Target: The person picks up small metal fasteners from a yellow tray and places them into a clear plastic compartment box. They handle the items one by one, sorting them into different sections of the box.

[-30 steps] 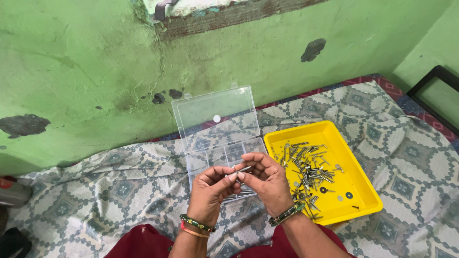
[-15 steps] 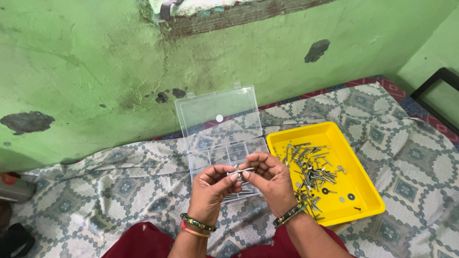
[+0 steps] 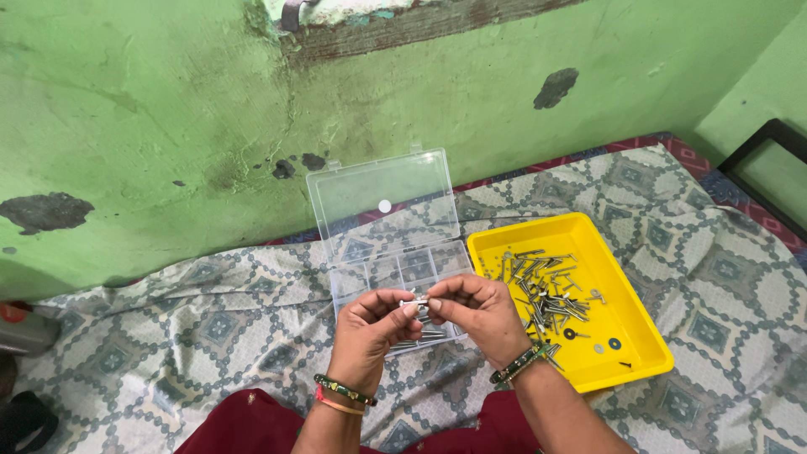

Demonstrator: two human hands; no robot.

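Two hands: being held together over the near end of the organiser box, fingertips meeting on one small piece.
Left hand (image 3: 370, 332): being kept curled, thumb and forefinger pinched on the left end of a small metal screw (image 3: 415, 302).
Right hand (image 3: 477, 315): being kept curled likewise, fingertips closed on the right end of the same screw.
Screw position: being held level, in the air, just above the front compartments of the clear organiser box (image 3: 395, 277); not touching the box.
Organiser box: lying open on the patterned bedsheet (image 3: 210, 336), its lid being propped upright towards the green wall (image 3: 151, 109); a few long metal pieces are lying in a near compartment, partly hidden by the hands.
Yellow tray (image 3: 639, 336): lying just beside the box on the right, holding a loose heap of screws (image 3: 542, 294) and a few washers.
Step in hand, as judged: one piece is being examined or turned between the fingertips, with sorting from tray to box apparently under way.
Next move, as judged: a matching compartment is being called for, with one hand released and the piece lowered cleanly inside the dividers.
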